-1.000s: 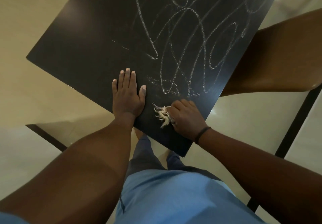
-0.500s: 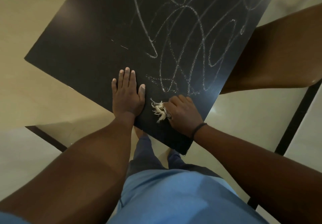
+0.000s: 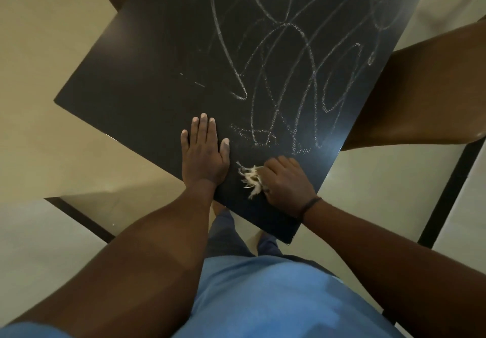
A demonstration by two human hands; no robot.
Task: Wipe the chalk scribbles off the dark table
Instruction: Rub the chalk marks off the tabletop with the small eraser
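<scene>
Still, the right hand (image 3: 285, 182) grips the frayed pale rag (image 3: 251, 178) near the white chalk scribbles (image 3: 289, 61), hardly moved, left hand (image 3: 203, 153) flat on the dark tabletop (image 3: 136, 74), so wiping has barely begun.

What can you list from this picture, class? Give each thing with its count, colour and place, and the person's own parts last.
table: one, dark, centre of view, one corner towards the person
chalk scribbles: many looping lines, white, right half of the table
frayed rag: one, pale cream, near edge of the table
chair: one, brown, right of the table
floor: pale cream, all round
wristband: one, black, right wrist
shirt: blue, bottom
left hand: flat on the table
right hand: grips the frayed rag
</scene>
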